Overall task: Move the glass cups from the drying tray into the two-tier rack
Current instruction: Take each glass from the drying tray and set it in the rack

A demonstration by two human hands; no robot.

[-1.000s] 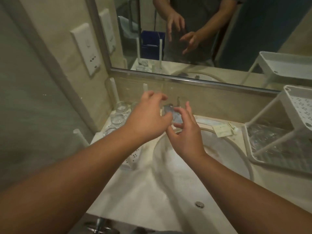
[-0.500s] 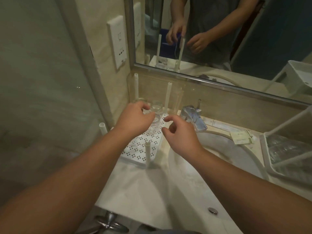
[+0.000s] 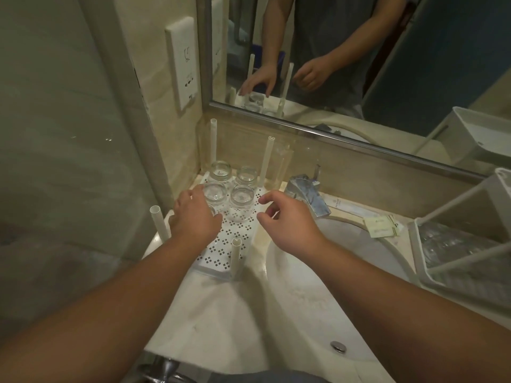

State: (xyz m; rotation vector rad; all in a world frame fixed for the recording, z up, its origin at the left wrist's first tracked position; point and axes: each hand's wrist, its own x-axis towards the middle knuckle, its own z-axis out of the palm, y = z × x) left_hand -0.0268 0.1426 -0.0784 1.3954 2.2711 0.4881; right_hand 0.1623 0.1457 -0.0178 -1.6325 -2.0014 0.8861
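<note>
A white perforated drying tray (image 3: 221, 254) with tall corner posts stands left of the sink. Several clear glass cups sit upside down at its back, among them one (image 3: 242, 201) just ahead of my hands. My left hand (image 3: 193, 217) reaches down over a front-left cup (image 3: 212, 212), fingers and thumb curled around it; the palm hides most of it. Just past the tray's right edge, my right hand (image 3: 284, 219) hovers loosely curled and holds nothing. The white two-tier rack (image 3: 414, 244) stands at the far right, with clear glassware in its lower tier.
A chrome faucet (image 3: 307, 199) and a round sink basin (image 3: 331, 277) lie between tray and rack. A small paper card (image 3: 383, 228) rests by the basin. A mirror (image 3: 359, 64) runs along the back wall, and a glass panel (image 3: 69, 161) closes the left side.
Both hands moved left from in front of the faucet to the drying tray. My left hand came down onto the front-left cup. The rack slid toward the right edge of view.
</note>
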